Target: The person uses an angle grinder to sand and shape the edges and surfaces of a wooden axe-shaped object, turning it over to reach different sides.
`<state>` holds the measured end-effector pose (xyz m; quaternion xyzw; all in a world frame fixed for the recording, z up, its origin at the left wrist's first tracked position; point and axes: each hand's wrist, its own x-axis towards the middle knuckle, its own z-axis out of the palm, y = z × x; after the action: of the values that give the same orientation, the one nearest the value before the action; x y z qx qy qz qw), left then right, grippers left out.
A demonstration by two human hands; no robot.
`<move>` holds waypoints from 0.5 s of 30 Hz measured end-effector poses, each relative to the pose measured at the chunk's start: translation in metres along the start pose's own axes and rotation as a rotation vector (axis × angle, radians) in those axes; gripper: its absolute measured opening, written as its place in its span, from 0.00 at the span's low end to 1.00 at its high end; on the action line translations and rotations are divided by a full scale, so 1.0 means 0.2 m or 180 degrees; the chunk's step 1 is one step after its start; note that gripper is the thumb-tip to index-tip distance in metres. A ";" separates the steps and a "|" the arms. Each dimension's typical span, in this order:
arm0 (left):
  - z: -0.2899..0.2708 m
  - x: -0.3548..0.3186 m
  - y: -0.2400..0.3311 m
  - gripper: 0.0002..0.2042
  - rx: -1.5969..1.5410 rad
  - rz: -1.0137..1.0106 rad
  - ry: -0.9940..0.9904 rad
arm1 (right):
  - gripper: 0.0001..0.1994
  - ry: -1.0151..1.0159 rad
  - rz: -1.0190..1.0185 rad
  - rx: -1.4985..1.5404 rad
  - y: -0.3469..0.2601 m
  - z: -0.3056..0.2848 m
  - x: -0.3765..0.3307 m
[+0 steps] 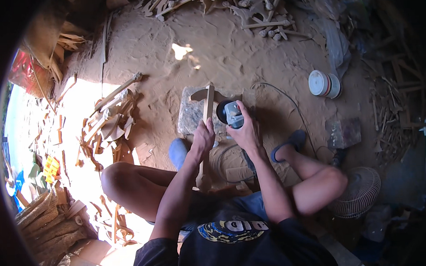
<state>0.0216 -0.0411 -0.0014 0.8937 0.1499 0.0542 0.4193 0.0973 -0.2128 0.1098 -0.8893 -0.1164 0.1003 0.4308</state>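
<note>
Bone (209, 105) and grinder (234, 115) over a block (186, 116)

Left hand (203, 137) curls fingers (209, 125) round the bone, right hand (247, 133) grips the grinder; fan (360, 192) beside right knee (333, 179), cord (292, 100) curving past the block, bucket (325, 84) beyond, bone heap (260, 14) farthest.

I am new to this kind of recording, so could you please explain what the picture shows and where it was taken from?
There is no robot here, just a seated person's bare hands. The one picture comes from a wide camera worn on the head, looking down, so straight edges bend and the rim is dark. The left hand grips a long pale stick that looks like bone. The right hand holds a small grinder with a dark disc beside the stick; I cannot tell whether they touch. Below is a block on sandy ground, with a curved brown piece seemingly on it. To the left lies a pile of bone-like pieces; to the right are a white bucket and a fan.
</note>
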 end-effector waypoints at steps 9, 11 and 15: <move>-0.02 0.01 0.07 0.21 -0.0739 -0.0981 0.0080 | 0.47 -0.0108 0.0153 -0.0173 0.04 -0.03 -0.09; -0.02 0.00 0.09 0.21 -0.0706 -0.1022 0.0015 | 0.47 -0.0057 0.0109 -0.0226 0.05 -0.03 -0.10; -0.02 0.00 0.08 0.22 -0.0785 -0.0965 0.0041 | 0.47 -0.0240 0.0260 -0.0211 0.05 -0.08 -0.12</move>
<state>0.0235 -0.0481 0.0145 0.8024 0.2777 0.0141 0.5280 0.0795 -0.2380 0.1127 -0.9026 -0.0993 0.1473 0.3920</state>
